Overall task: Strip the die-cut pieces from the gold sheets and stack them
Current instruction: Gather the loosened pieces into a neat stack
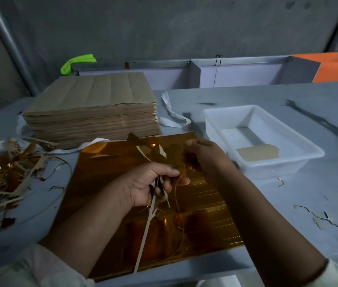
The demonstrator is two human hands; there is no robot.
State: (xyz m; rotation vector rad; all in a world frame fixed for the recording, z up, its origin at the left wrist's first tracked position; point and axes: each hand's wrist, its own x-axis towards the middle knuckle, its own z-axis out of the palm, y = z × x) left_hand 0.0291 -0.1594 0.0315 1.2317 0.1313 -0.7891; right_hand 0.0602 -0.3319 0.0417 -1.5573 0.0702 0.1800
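Note:
A shiny gold sheet (106, 183) lies flat on the grey table in front of me, with rows of die-cut perforations on its right side. My left hand (143, 185) grips a bunch of thin waste strips (143, 241) that trail down over the sheet. Just beyond it, my right hand (203, 156) pinches a small dark gold piece (190, 161) above the sheet's far right part. A tall stack of sheets, brown side up (93, 108), stands behind the gold sheet. A few stripped pieces (257, 152) lie in the white tray (306, 148).
A heap of gold and brown waste strips (4, 179) covers the table's left side. Small scraps (329, 220) lie at the right. White strapping (172, 114) curls between the stack and the tray. Boxes and an orange item (337, 67) line the back edge.

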